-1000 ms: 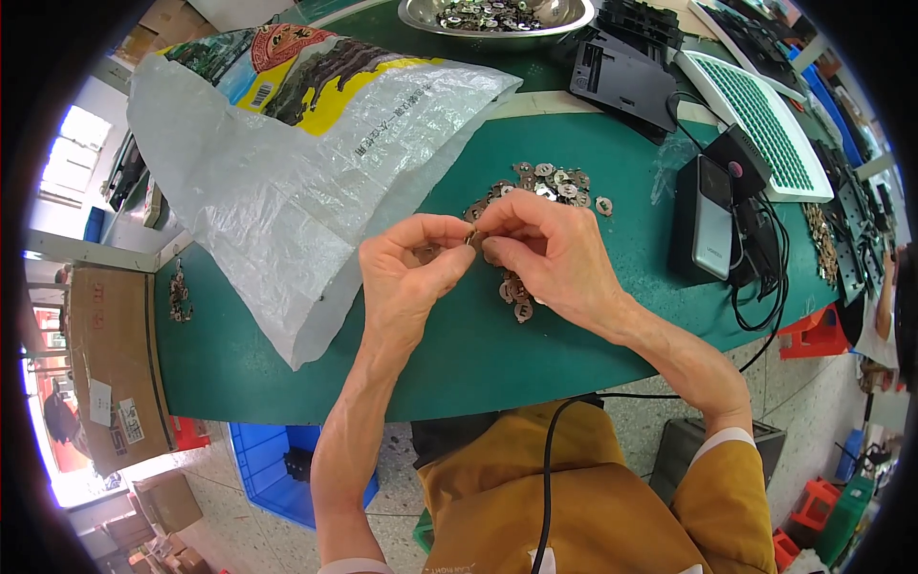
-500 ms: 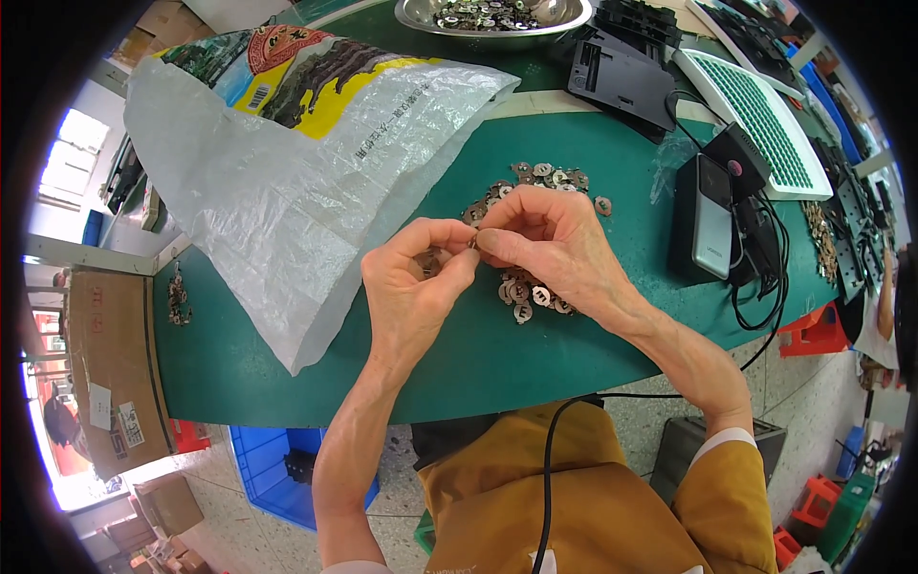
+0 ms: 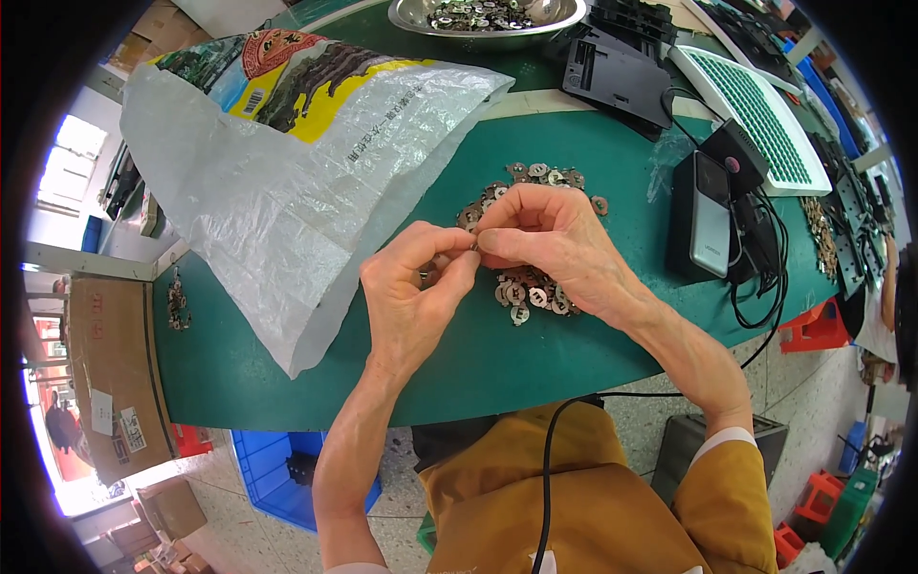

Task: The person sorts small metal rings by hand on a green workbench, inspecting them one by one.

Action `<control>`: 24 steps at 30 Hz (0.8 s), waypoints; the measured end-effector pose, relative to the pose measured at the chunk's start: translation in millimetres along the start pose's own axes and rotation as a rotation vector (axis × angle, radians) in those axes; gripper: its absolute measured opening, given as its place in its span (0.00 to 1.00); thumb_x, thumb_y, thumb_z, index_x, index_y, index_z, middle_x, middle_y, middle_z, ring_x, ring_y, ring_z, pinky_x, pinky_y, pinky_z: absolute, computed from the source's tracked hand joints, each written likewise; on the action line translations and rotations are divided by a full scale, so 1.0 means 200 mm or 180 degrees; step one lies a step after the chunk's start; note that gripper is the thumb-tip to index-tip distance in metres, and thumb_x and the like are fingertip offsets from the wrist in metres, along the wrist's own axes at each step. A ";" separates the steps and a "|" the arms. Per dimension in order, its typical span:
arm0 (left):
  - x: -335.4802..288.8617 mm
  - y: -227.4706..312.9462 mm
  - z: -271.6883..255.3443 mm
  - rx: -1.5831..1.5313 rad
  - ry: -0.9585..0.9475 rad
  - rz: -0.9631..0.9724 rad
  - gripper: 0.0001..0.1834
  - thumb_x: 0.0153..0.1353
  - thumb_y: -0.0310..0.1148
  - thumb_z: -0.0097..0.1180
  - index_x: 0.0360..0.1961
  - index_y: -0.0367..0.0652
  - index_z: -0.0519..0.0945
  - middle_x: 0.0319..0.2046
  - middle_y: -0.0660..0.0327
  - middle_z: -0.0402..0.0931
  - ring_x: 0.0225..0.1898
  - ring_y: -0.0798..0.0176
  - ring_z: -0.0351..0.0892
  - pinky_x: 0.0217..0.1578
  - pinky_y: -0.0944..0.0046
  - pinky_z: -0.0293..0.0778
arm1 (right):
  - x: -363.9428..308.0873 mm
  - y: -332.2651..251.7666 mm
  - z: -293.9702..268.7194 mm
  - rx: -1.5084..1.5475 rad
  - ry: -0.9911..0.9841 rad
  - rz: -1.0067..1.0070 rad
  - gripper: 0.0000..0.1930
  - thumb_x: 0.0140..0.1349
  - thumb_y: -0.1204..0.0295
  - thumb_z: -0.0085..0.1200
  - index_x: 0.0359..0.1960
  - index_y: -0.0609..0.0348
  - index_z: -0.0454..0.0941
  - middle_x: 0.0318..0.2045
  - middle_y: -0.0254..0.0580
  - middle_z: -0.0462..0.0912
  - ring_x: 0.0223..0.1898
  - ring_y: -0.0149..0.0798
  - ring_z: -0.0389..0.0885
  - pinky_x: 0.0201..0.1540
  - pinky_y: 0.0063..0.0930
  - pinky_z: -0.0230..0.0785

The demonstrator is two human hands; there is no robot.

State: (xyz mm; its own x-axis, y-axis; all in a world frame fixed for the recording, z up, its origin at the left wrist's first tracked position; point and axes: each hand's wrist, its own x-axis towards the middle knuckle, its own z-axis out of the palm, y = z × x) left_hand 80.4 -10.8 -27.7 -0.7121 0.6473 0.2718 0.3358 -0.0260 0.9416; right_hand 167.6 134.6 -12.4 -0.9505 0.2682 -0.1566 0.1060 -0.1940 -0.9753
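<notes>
My left hand (image 3: 421, 282) and my right hand (image 3: 550, 239) meet over the green tabletop, thumbs and forefingers pinched together at one spot. Between their fingertips is a small metal piece (image 3: 474, 246), mostly covered by the fingers. Both hands seem to grip it. Under and around my right hand lies a pile of small round metal discs (image 3: 538, 298) with cut-out centres, some silvery, some brownish. Part of this pile is hidden by the hands.
A white woven plastic bag (image 3: 277, 220) lies left of my hands. At the back stands a metal bowl (image 3: 406, 21) of similar pieces. To the right are a black power-bank-like device (image 3: 708, 215) with cables and a white tray (image 3: 755, 120). A blue bin (image 3: 273, 488) sits below the table's left front.
Both hands stay in nearly the same place, still pinching at the fingertips. The whole view has shifted slightly. The pile looks unchanged.
</notes>
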 end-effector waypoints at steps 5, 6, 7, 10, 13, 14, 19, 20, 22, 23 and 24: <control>0.01 -0.01 0.00 0.0339 -0.0009 0.0385 0.05 0.46 0.17 0.56 0.27 0.36 0.79 0.19 0.65 0.71 0.20 0.76 0.68 0.18 0.76 0.63 | 0.01 -0.01 0.01 0.0341 -0.0091 -0.0048 0.05 0.56 0.74 0.55 0.30 0.64 0.75 0.29 0.36 0.78 0.30 0.23 0.76 0.35 0.16 0.70; 0.01 0.00 0.01 0.0400 0.0002 0.0493 0.05 0.46 0.17 0.56 0.27 0.36 0.79 0.19 0.65 0.71 0.19 0.76 0.68 0.18 0.76 0.63 | 0.00 -0.01 0.00 0.0339 -0.0084 -0.0046 0.05 0.56 0.74 0.55 0.30 0.64 0.75 0.29 0.36 0.78 0.30 0.23 0.76 0.35 0.16 0.70; 0.01 0.00 0.01 0.0470 0.0021 0.0597 0.05 0.46 0.17 0.56 0.27 0.36 0.79 0.19 0.64 0.71 0.19 0.76 0.68 0.18 0.75 0.63 | 0.01 0.00 0.00 0.0312 -0.0083 -0.0065 0.05 0.55 0.74 0.55 0.30 0.64 0.76 0.28 0.36 0.79 0.30 0.24 0.76 0.34 0.15 0.70; 0.01 -0.01 0.00 0.0467 0.0066 0.0720 0.05 0.47 0.17 0.56 0.27 0.36 0.79 0.19 0.64 0.72 0.19 0.75 0.69 0.17 0.75 0.63 | 0.01 0.01 -0.01 0.0281 -0.0100 -0.0100 0.06 0.55 0.75 0.56 0.31 0.65 0.76 0.28 0.36 0.79 0.30 0.24 0.76 0.34 0.16 0.70; 0.00 0.02 0.00 0.0530 0.0115 0.0625 0.05 0.47 0.17 0.56 0.27 0.35 0.79 0.19 0.64 0.72 0.20 0.75 0.69 0.19 0.75 0.64 | 0.02 0.02 -0.01 0.0255 -0.0102 -0.0135 0.06 0.54 0.76 0.56 0.32 0.66 0.76 0.28 0.36 0.79 0.30 0.24 0.77 0.34 0.16 0.71; 0.00 0.02 0.00 0.0528 0.0110 0.0622 0.05 0.47 0.17 0.56 0.27 0.35 0.79 0.19 0.64 0.72 0.20 0.75 0.69 0.19 0.75 0.64 | 0.02 0.02 -0.01 0.0235 -0.0091 -0.0152 0.06 0.54 0.77 0.56 0.32 0.66 0.76 0.28 0.37 0.79 0.30 0.25 0.77 0.34 0.16 0.71; -0.01 0.03 -0.01 0.0061 0.0078 0.0077 0.05 0.48 0.17 0.56 0.27 0.34 0.79 0.21 0.64 0.73 0.22 0.75 0.70 0.22 0.75 0.66 | 0.01 0.00 0.00 0.0057 0.0002 -0.0263 0.05 0.53 0.79 0.56 0.32 0.67 0.76 0.29 0.37 0.79 0.30 0.25 0.77 0.34 0.17 0.71; 0.00 0.03 -0.01 0.0057 0.0069 0.0081 0.05 0.48 0.17 0.56 0.27 0.34 0.79 0.21 0.64 0.73 0.22 0.75 0.70 0.22 0.75 0.66 | 0.01 -0.01 0.00 0.0084 0.0026 -0.0305 0.06 0.53 0.80 0.57 0.32 0.67 0.76 0.30 0.38 0.79 0.30 0.26 0.78 0.34 0.17 0.71; -0.01 0.03 -0.01 0.0042 0.0092 0.0065 0.05 0.48 0.16 0.55 0.28 0.34 0.79 0.21 0.64 0.72 0.23 0.76 0.69 0.22 0.76 0.65 | 0.01 -0.01 0.00 0.0093 0.0045 -0.0348 0.06 0.52 0.80 0.57 0.32 0.67 0.76 0.30 0.38 0.79 0.31 0.26 0.78 0.34 0.17 0.71; -0.01 0.03 -0.01 0.0045 0.0091 0.0064 0.05 0.48 0.16 0.55 0.28 0.34 0.79 0.21 0.64 0.72 0.23 0.76 0.69 0.22 0.76 0.65 | 0.01 -0.01 0.00 0.0101 0.0054 -0.0388 0.06 0.52 0.81 0.57 0.32 0.67 0.76 0.30 0.38 0.80 0.31 0.26 0.78 0.34 0.17 0.72; -0.01 0.03 -0.01 0.0056 0.0137 0.0101 0.05 0.48 0.16 0.55 0.28 0.34 0.79 0.21 0.65 0.73 0.23 0.76 0.69 0.22 0.76 0.65 | 0.01 0.00 0.00 0.0104 0.0053 -0.0389 0.06 0.52 0.81 0.57 0.32 0.67 0.76 0.30 0.38 0.80 0.31 0.26 0.78 0.34 0.17 0.72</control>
State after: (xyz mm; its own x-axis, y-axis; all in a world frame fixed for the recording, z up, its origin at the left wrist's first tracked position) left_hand 82.6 -12.6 -22.4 -0.7266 0.6131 0.3102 0.3693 -0.0323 0.9288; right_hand 165.6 134.8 -11.8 -0.9508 0.3072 -0.0399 -0.0201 -0.1896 -0.9817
